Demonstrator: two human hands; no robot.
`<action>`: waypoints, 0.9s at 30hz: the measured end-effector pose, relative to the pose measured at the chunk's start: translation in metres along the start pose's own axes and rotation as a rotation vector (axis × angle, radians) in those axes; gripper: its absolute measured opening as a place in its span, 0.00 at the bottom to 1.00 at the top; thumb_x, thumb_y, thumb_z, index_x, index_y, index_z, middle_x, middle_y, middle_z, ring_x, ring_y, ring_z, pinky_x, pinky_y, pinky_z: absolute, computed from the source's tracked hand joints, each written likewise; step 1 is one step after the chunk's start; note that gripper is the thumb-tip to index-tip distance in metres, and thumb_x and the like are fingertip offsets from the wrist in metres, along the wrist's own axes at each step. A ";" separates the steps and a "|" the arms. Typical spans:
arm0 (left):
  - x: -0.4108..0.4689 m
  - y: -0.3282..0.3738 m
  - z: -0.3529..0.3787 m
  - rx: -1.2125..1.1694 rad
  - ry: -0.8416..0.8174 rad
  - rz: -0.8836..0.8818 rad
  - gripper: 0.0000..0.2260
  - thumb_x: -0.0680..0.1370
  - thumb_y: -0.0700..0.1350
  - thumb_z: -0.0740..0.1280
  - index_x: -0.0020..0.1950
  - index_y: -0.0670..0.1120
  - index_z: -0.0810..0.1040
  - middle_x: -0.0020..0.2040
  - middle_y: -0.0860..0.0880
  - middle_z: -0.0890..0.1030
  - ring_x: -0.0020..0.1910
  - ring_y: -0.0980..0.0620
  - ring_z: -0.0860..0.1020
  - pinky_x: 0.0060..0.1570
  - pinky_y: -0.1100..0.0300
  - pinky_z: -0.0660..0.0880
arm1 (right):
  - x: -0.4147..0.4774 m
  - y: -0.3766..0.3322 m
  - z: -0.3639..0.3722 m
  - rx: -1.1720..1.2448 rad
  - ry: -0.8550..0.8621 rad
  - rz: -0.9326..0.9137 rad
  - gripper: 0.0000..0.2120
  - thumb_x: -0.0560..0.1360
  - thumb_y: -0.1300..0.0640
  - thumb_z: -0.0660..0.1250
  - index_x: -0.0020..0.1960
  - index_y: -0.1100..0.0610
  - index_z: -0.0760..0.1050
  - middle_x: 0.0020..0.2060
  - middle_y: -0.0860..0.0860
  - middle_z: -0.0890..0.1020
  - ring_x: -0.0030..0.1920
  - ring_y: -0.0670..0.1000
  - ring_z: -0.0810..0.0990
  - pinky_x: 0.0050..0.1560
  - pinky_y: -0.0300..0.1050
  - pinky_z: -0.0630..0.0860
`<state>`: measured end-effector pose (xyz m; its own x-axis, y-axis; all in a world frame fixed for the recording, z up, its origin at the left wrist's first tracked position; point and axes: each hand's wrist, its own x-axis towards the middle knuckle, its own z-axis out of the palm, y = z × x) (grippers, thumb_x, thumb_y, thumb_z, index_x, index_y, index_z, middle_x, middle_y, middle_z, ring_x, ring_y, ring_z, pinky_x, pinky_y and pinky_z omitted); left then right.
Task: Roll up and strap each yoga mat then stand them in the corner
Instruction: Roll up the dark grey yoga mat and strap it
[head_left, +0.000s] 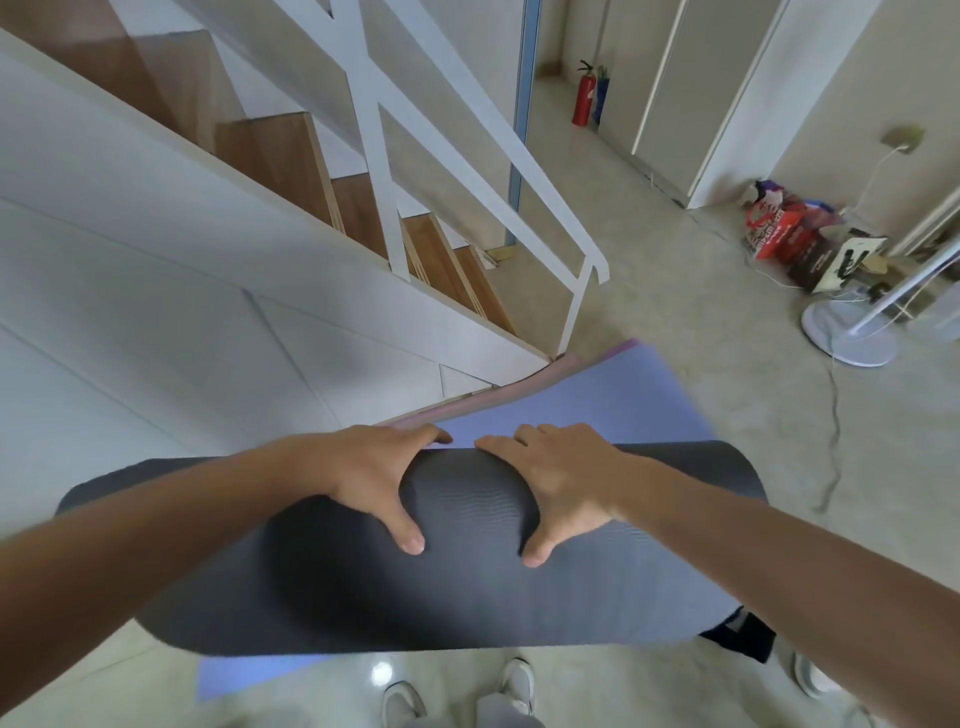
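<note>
A dark grey yoga mat (457, 582) fills the lower middle of the head view, rolled into a thick cylinder lying crosswise. My left hand (379, 473) grips its top, fingers curled over the far side and thumb on the near side. My right hand (556, 478) grips it the same way just to the right. Beneath the roll a lavender yoga mat (613, 405) lies flat on the floor, showing beyond the roll and again at the lower left. A pinkish mat edge (498, 395) runs along its left side.
A white staircase wall (208, 322) with wooden steps and a white railing (582, 270) rises at the left. Bags and boxes (800, 239), a fan base (847, 332) and a cable (834, 431) lie at the right. My feet (457, 696) stand at the bottom.
</note>
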<state>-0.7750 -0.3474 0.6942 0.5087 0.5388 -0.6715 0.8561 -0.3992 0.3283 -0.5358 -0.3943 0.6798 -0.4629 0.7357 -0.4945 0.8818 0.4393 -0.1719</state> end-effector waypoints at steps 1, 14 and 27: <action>-0.002 0.005 0.003 0.072 0.022 0.013 0.58 0.58 0.66 0.79 0.78 0.61 0.47 0.76 0.57 0.64 0.71 0.52 0.68 0.68 0.56 0.66 | 0.001 0.004 -0.003 0.075 -0.024 0.014 0.53 0.54 0.32 0.76 0.73 0.39 0.53 0.56 0.45 0.74 0.55 0.51 0.75 0.53 0.49 0.73; 0.014 0.004 0.029 0.102 0.141 0.047 0.49 0.54 0.68 0.77 0.70 0.58 0.61 0.62 0.59 0.75 0.58 0.54 0.76 0.60 0.54 0.73 | -0.013 -0.012 0.009 -0.231 0.016 -0.019 0.68 0.56 0.30 0.76 0.77 0.44 0.31 0.76 0.56 0.56 0.72 0.62 0.63 0.70 0.62 0.62; 0.000 0.033 0.039 0.261 0.212 0.060 0.59 0.57 0.73 0.73 0.78 0.55 0.45 0.66 0.52 0.70 0.62 0.49 0.73 0.62 0.49 0.72 | -0.001 0.013 -0.037 0.251 -0.225 0.018 0.46 0.54 0.36 0.79 0.67 0.34 0.62 0.54 0.38 0.76 0.57 0.48 0.76 0.58 0.51 0.72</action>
<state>-0.7503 -0.3898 0.6795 0.5889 0.6398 -0.4938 0.7855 -0.5968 0.1636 -0.5271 -0.3700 0.7097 -0.4399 0.5973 -0.6706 0.8974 0.2655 -0.3523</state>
